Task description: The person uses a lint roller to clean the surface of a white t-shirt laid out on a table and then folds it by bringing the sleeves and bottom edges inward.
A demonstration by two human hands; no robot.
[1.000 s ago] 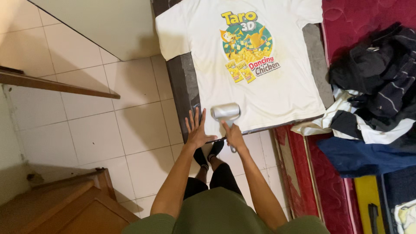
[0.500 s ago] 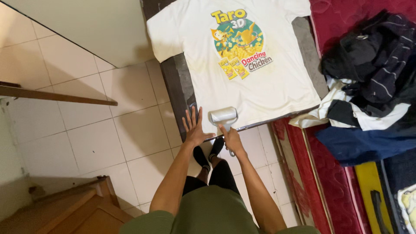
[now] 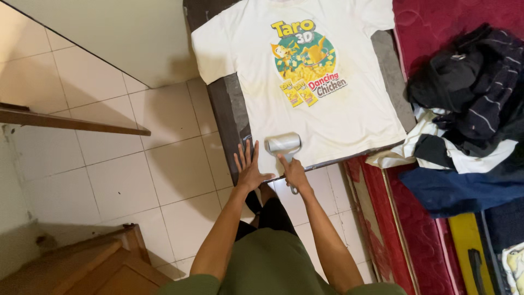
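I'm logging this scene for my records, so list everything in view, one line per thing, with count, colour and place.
T-shirt: one, white with a colourful cartoon print, spread flat on the board.
Board: one, dark grey, under the shirt, top centre.
Lint roller: one, silvery-white roll, on the shirt's hem.
Clothes pile: one heap, black striped, white and blue, on the right.
Mattress: one, dark red, right side under the pile.
Floor tiles: many, cream, left and centre.
Wooden furniture: one piece, brown, bottom left.
Left hand: flat, fingers spread, at the shirt's lower left corner on the board edge.
Right hand: gripping the roller's handle.
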